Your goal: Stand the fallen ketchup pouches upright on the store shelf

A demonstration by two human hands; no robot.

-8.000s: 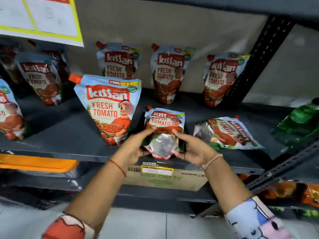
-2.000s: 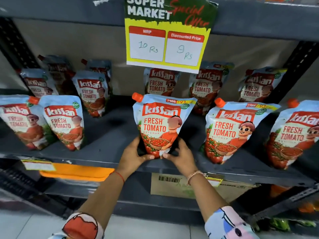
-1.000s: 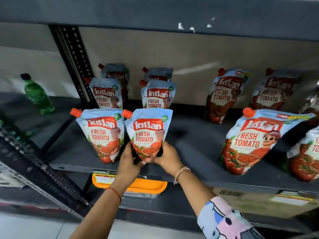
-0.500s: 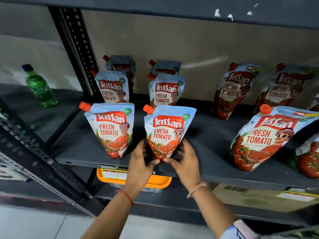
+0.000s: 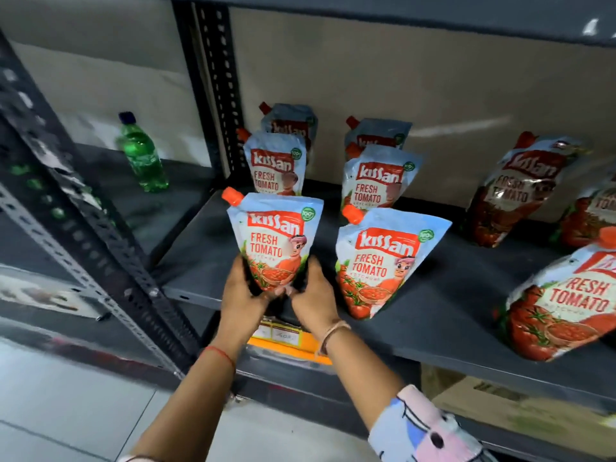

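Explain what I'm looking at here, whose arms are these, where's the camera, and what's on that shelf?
No machine here: a person wears a camera on the head, looking forward and down, so you see their own arms. The left hand and right hand cup the base of one upright ketchup pouch at the front edge of a dark store shelf. More pouches stand beside and behind it, like its neighbour. A green bottle stands in the next bay, left.

A shop: dark metal shelf (image 5: 433,315) with rows of the same ketchup pouches (image 5: 383,261), price tag (image 5: 280,333) on the edge.
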